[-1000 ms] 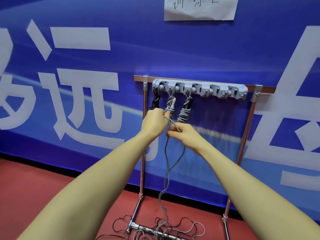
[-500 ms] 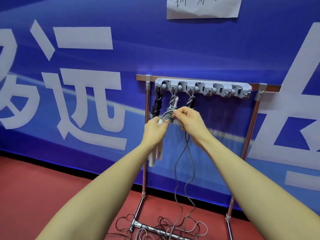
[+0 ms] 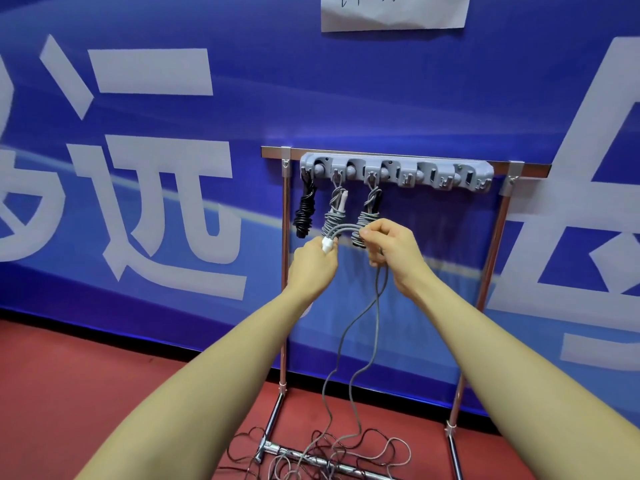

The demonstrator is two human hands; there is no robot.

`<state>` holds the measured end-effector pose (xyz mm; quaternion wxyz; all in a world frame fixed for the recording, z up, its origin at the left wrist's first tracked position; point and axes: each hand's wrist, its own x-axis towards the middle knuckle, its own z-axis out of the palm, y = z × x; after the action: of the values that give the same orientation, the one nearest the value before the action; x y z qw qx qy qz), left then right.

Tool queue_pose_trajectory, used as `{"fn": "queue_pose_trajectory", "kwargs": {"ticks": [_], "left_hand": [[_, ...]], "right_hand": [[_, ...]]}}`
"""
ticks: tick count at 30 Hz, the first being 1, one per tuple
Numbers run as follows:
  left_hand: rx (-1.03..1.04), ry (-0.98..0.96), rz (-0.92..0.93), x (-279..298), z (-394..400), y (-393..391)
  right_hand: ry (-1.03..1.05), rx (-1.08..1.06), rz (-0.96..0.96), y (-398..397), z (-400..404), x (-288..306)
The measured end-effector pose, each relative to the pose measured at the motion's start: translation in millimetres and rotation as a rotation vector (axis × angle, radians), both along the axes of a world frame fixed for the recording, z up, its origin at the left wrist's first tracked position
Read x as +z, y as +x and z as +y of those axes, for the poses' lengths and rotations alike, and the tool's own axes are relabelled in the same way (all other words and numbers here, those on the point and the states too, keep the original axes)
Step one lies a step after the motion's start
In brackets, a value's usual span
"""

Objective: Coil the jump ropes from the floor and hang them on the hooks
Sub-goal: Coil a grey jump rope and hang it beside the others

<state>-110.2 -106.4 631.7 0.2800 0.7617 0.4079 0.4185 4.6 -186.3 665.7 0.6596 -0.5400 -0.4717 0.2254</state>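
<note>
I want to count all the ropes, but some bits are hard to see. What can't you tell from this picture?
Head view only:
- White paper sign: cut off by the top edge, so its writing is unreadable.
- Loose ropes on the floor: tangled, crossing the stand's foot bar and cut by the bottom edge; no sure count.
- White handle: mostly hidden inside the left hand.
- Right hand: its curled fingers hide the grey rope's path.

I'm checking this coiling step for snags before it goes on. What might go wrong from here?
1. The grey rope trails from the right hand into the tangle of ropes on the floor, so pulling more up may drag a knot along.
2. Both hands work right in front of the hung coils; the left hand could knock one off its hook.
</note>
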Motion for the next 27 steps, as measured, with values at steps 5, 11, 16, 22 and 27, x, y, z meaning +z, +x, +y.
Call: {"fn": "queue_pose_trajectory", "kwargs": {"ticks": [5,11,16,22,27], "left_hand": [[-0.157,0.055,-0.009,4,-4,-2],[-0.307,-0.115,-0.353,16,-6,3],[-0.323,-0.218,-0.548,34,-15,16],[-0.132,-0.325,-0.813,42,-16,31],[-0.091,-0.444,-0.953,44,-20,33]], "right_hand": [[0.045,-0.033,0.043,12,1,3],[0.054,-0.050,-0.048,16,1,-1],[-0.134,-0.021,-0.105,5,-3,-11],[-0.335,-0.099,-0.076,-5,1,-25],[-0.364,-0.298,-0.279,-8,5,-24]]}}
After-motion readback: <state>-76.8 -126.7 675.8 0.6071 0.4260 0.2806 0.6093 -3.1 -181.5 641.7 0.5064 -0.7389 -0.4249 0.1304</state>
